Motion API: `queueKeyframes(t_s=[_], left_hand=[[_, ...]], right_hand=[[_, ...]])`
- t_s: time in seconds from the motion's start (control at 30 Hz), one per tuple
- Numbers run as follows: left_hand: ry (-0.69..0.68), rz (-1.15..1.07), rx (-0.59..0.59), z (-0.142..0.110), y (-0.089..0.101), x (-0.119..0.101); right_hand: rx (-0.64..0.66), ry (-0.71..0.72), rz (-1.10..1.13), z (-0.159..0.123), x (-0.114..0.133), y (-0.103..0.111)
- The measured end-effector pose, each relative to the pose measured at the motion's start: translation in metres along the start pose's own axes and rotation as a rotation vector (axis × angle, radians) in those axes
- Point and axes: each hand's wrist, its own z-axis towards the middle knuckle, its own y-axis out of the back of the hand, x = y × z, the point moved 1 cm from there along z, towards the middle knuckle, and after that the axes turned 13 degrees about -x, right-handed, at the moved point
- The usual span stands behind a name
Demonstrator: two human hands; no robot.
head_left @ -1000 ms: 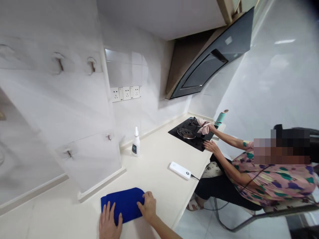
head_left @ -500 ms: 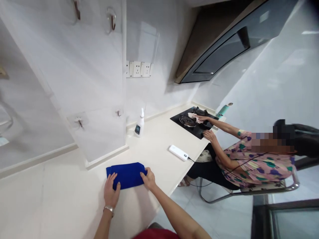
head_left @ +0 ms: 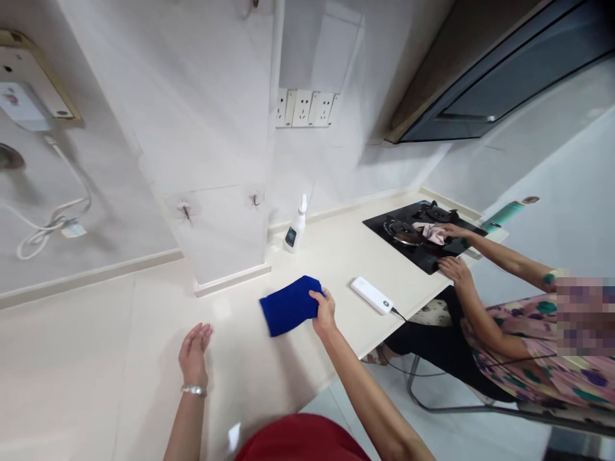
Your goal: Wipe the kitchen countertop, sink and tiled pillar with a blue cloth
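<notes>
A folded blue cloth (head_left: 289, 307) is gripped at its right end by my right hand (head_left: 325, 310), thumb on top. The cloth is just over or on the pale countertop (head_left: 240, 378); I cannot tell whether it touches. Apart from the cloth, to its left, my left hand (head_left: 195, 355) holds nothing, fingers loosely extended above the counter. A bracelet circles that wrist. Behind the cloth stands a white spray bottle (head_left: 296, 229) with a dark label. To the right of my right hand lies a white power bank (head_left: 371, 295) with a cable plugged in.
On the right a seated person (head_left: 519, 333) wipes a black gas hob (head_left: 398, 253) with a pinkish rag (head_left: 432, 233). A range hood (head_left: 500, 96) hangs above. Sockets (head_left: 302, 107) and hooks (head_left: 255, 198) are on the wall. A green cylinder (head_left: 504, 216) stands beyond the hob.
My left hand has let go of the cloth and moved away to the left. My right hand keeps hold and has shifted the cloth to the right. The view has turned left.
</notes>
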Motion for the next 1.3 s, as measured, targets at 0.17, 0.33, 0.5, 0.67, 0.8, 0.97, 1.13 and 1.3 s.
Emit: queueKeyframes(t_s=[0.17,0.33,0.5,0.67,0.8,0.97,1.13,1.3], left_hand=[[0.080,0.098,0.101,-0.023,-0.011,0.016],[-0.189,0.441,0.623,-0.045,-0.027,0.038],[-0.796,0.849,1.017,-0.058,-0.025,0.064],[-1.013,0.993,1.171,-0.060,-0.023,0.074],[-0.829,0.979,1.097,-0.065,-0.051,0.064],[-0.592,0.973,0.810,-0.063,-0.103,0.062],[-0.811,0.892,0.626,-0.067,-0.114,0.084],[-1.005,1.048,0.635,-0.092,-0.106,0.100]], right_hand=[[0.165,0.396,-0.081,0.011,0.073,-0.011],[0.475,0.849,-0.496,-0.011,0.044,0.010],[0.848,0.724,-0.967,-0.051,-0.059,0.055],[0.855,0.586,-0.939,-0.063,-0.077,0.077],[0.810,0.547,-0.793,-0.035,-0.045,0.063],[0.444,0.750,-0.920,0.011,-0.020,0.041],[0.351,1.027,-1.069,0.007,-0.043,0.052],[0.476,1.149,-1.210,-0.020,-0.093,0.076]])
